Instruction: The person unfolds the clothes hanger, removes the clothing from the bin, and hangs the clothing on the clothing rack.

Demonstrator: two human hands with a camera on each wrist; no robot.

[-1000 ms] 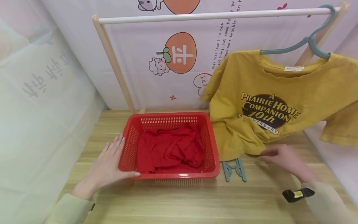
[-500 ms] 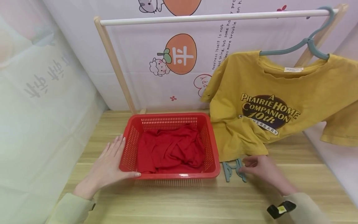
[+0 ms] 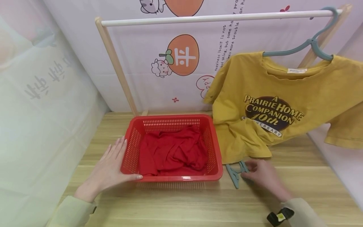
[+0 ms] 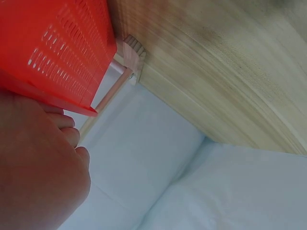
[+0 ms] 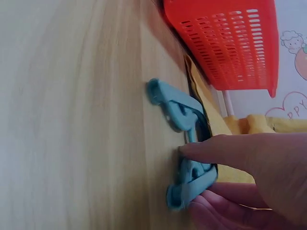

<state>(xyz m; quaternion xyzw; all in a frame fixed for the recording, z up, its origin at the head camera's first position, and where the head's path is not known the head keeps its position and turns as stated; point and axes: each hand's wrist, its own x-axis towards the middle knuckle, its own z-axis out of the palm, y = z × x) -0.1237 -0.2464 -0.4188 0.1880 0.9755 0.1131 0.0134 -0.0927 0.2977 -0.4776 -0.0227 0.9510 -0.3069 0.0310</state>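
Observation:
My right hand (image 3: 262,175) pinches one side of a blue-green folding clothes hanger (image 3: 234,176) lying on the table. In the right wrist view the folded hanger (image 5: 182,108) shows two arms joined by a middle piece, with the thumb and fingers around the lower arm. Part of the hanger is hidden beneath the hem of a yellow T-shirt (image 3: 235,123). At the left, my left hand (image 3: 109,167) rests against a red plastic basket (image 3: 175,178), fingers straight along its left side and thumb on the front rim. Inside the basket lies a crumpled red garment (image 3: 175,151).
The T-shirt hangs on another blue-green hanger (image 3: 292,50), hooked at the right end of a rack's white bar (image 3: 184,20). Its lower part drapes onto the wooden table (image 3: 170,205) beside the basket. A rack post (image 3: 117,67) stands behind the basket, against a printed wall covering (image 3: 136,56).
My right hand has moved left from the shirt's hem to the hanger on the table and taken hold of it. The hanger has turned slightly. The left hand stays put.

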